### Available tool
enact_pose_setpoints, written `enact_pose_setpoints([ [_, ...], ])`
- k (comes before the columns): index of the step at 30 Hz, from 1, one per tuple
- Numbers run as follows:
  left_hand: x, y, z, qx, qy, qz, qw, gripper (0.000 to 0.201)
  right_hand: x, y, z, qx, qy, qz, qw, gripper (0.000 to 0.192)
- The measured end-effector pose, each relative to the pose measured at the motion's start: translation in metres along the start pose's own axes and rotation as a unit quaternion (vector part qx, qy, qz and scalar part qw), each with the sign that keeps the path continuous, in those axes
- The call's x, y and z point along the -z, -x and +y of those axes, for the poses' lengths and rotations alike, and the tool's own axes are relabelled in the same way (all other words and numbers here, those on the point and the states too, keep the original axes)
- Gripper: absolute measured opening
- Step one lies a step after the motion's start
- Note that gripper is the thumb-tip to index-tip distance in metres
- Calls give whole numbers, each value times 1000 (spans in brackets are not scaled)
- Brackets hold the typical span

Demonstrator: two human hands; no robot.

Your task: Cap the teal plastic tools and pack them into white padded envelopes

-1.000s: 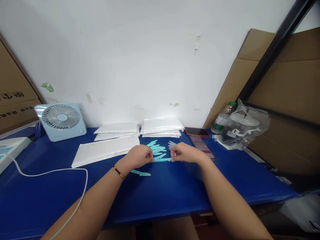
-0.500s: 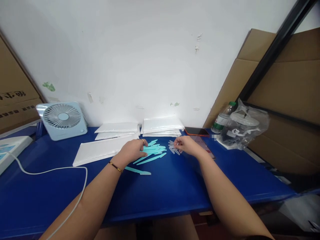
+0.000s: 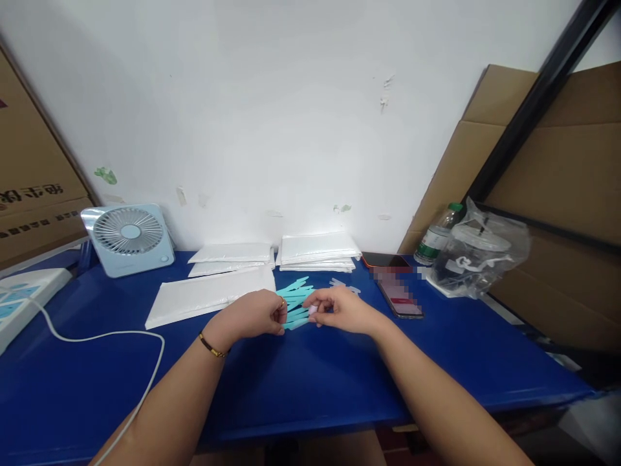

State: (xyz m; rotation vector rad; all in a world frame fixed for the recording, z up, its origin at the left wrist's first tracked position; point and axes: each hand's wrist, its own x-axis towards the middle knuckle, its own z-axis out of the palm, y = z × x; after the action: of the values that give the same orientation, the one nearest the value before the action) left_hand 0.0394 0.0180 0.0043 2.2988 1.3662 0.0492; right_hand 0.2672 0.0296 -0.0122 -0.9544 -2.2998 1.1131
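Note:
My left hand [image 3: 259, 314] is closed, thumb and fingers pinching the end of a teal eyebrow razor [image 3: 297, 322] that points to the right. Facing it, my right hand [image 3: 344, 309] pinches a small whitish translucent cap [image 3: 313, 310] at the razor's far end. Whether the cap is on the razor or just beside it, I cannot tell. Behind my hands lies a loose pile of teal razors [image 3: 297, 290], partly covered by my fingers. A few more translucent caps [image 3: 342, 283] lie past my right hand, partly hidden by it.
White padded envelopes lie in a left stack [image 3: 230, 252] and a right stack [image 3: 317, 246], with a single envelope [image 3: 194, 298] nearer me. A fan [image 3: 130, 239] and a cable [image 3: 158, 362] are left. Phones [image 3: 402, 299], a bottle [image 3: 434, 243] and a bagged cup [image 3: 478, 252] stand right.
My left hand has drawn nearer me with a razor. My right hand has left the caps and moved left to the razor with a cap. The single razor in front is no longer visible there.

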Motion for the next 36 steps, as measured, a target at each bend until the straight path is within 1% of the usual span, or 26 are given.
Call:
enact_pose_setpoints([
  [2, 0, -1, 0, -2, 20, 8, 1000, 13, -3, 0, -4, 23, -19, 22, 999, 31],
  [5, 1, -3, -1, -27, 92, -17, 995, 17, -3, 0, -4, 81, -8, 47, 996, 26],
  [8, 2, -6, -3, -59, 198, -65, 976, 19, 1, 1, -1, 137, 13, 71, 988, 19],
  [10, 3, -7, -4, -71, 256, -80, 961, 20, 7, 2, 2, 152, 4, 88, 984, 18],
  [12, 3, -7, -6, -74, 288, -67, 952, 22, 14, 5, 5, 149, -8, 127, 981, 19],
  [15, 2, -9, -10, -59, 324, -14, 944, 26, 28, 10, 10, 120, -38, 207, 970, 19],
  [17, 1, -11, -12, -53, 331, 25, 942, 29, 34, 11, 14, 97, -65, 246, 962, 20],
  [20, -4, -17, -16, -45, 279, 87, 955, 32, 37, 8, 23, 71, -62, 277, 956, 22],
  [22, -9, -23, -20, -29, 209, 148, 966, 33, 37, 4, 31, 47, -22, 288, 956, 24],
  [24, -15, -29, -22, -9, 128, 212, 969, 34, 37, 0, 42, 19, 31, 293, 955, 24],
  [26, -22, -35, -22, 0, 61, 243, 968, 36, 38, -3, 52, -9, 82, 281, 956, 23],
  [29, -32, -43, -19, -9, -15, 238, 971, 46, 42, -4, 63, -45, 131, 248, 959, 22],
  [32, -39, -46, -15, -28, -69, 209, 975, 56, 49, -2, 70, -78, 164, 270, 946, 23],
  [34, -42, -45, -13, -46, -77, 177, 980, 56, 54, -1, 74, -88, 183, 292, 935, 23],
  [36, -43, -42, -11, -69, -68, 154, 983, 55, 56, -2, 80, -93, 199, 294, 930, 21],
])
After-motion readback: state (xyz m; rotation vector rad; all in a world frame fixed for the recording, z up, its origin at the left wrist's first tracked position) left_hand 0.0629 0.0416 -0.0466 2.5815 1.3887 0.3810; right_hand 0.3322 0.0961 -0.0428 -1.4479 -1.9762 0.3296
